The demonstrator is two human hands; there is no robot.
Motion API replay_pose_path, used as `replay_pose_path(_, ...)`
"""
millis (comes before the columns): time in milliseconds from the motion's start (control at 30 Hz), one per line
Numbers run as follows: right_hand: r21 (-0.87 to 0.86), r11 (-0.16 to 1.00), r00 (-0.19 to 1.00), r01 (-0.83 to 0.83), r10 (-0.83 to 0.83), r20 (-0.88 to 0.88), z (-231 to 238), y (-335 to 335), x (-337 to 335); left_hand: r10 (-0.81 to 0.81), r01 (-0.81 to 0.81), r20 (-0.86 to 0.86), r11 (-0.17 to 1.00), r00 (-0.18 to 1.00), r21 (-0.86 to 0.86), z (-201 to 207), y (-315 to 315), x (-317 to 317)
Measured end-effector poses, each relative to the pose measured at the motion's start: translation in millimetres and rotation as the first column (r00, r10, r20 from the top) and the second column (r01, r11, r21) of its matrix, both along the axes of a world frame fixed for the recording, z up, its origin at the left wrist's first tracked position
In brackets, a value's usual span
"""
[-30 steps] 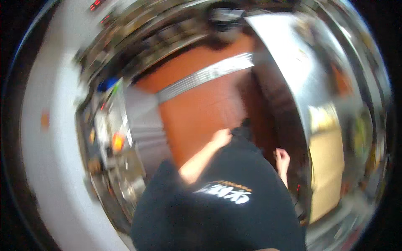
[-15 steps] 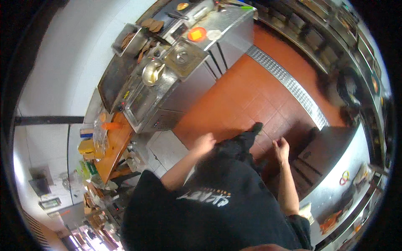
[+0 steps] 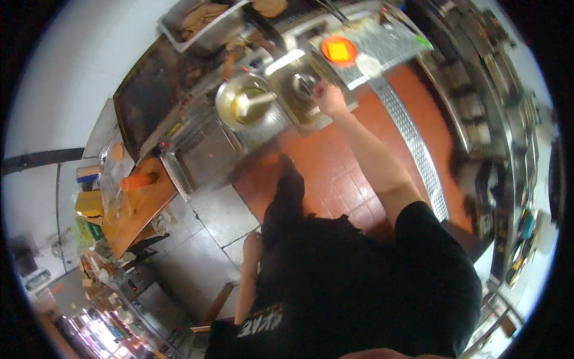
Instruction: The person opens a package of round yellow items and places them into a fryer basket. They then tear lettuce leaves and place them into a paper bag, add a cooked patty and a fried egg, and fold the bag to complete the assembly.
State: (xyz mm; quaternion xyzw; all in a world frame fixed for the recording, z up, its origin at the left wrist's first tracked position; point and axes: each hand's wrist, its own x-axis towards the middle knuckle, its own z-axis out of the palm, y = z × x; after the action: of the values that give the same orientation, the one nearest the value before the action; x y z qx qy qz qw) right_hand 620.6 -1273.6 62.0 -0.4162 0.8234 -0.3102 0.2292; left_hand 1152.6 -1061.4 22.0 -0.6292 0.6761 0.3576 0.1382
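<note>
My right hand [image 3: 330,99] reaches out over the steel counter, right beside the handle [image 3: 305,85] of a square steel pan lid [image 3: 291,111]. Its fingers are blurred, and whether they touch the handle I cannot tell. Left of the lid stands a round steel bowl [image 3: 225,106] with yellowish contents and a pale-handled utensil [image 3: 260,100] leaning in it. Down by my left side hangs my left hand [image 3: 253,246], fingers curled in, with nothing visible in it.
An orange plate [image 3: 326,48] bearing yellow slices sits beyond the lid, beside a white round item [image 3: 368,64]. A deep steel tray [image 3: 206,33] holds brown flat pieces near the dark griddle [image 3: 143,90]. A wooden board [image 3: 140,206] carries an orange bottle [image 3: 136,181]. Shelving [image 3: 472,107] lines the right.
I have stepped up to the counter, and the view has turned. My right hand has stretched forward to the lid handle; my left hand has dropped back to my side.
</note>
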Motion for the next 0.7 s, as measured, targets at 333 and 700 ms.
replay_pose_path(333, 0.394, 0.872, 0.925, -0.291, 0.361, -0.116, -39.3, -81.7, -23.8, -0.006, 0.01, -0.08, 0.998, 0.997, 0.057, 49.1, -112.8, -30.6)
replay_pose_path(700, 0.154, 0.972, 0.982, -0.175, 0.184, -0.051, 220.0, -23.9, -99.6, 0.313, -0.276, -0.37, 0.949, 0.875, 0.152, 142.0, -291.5, -112.4)
